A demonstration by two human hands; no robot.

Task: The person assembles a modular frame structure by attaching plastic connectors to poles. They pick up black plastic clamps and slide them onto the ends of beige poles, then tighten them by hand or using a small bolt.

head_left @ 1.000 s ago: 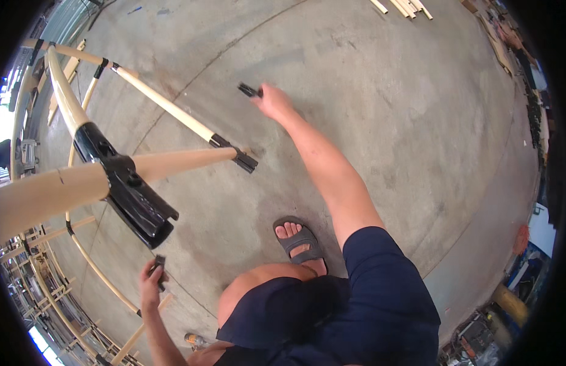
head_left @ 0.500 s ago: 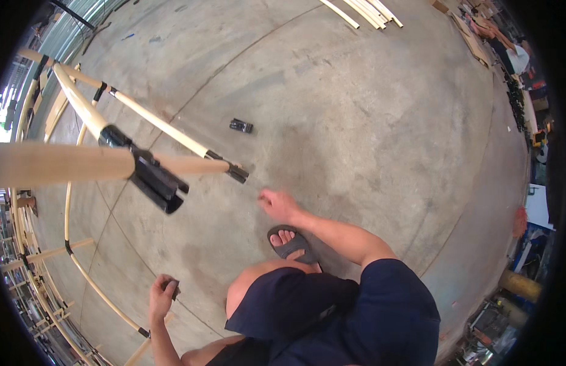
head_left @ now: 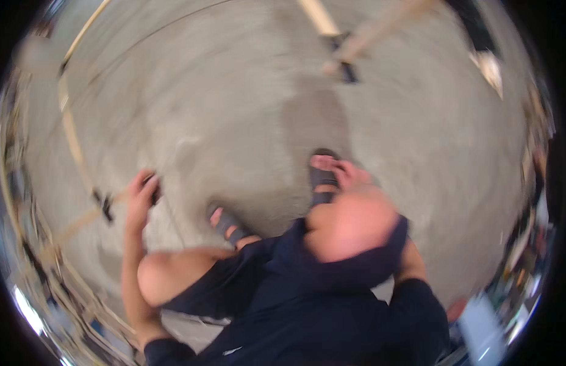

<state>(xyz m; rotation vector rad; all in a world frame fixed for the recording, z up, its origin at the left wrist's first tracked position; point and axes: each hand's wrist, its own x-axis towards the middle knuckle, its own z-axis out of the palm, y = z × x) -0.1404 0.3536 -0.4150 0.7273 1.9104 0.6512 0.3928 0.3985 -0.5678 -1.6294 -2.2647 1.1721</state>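
A: Blur is all over the picture. What is in the left hand [head_left: 139, 192]?

B: A small dark piece [head_left: 154, 185]. The fingers curl tight around it, so only its top edge shows by the fingertips. I cannot tell which way its long side points.

A: And the right hand [head_left: 350, 175]?

B: It sits low by the knee [head_left: 350, 226], just above the right sandal [head_left: 322, 177]. It is too smeared to tell if it is open or closed, or if it holds anything.

A: Which hand is nearer the wooden frame?

B: The left one. A thin pale wooden pole [head_left: 72, 140] with a black joint [head_left: 105, 206] runs just beside it, on its left. More poles meet at a black clamp [head_left: 344, 61] far up top.

A: Is there room to move?

B: Yes, bare concrete floor [head_left: 222, 110] lies between the hands and those top poles.
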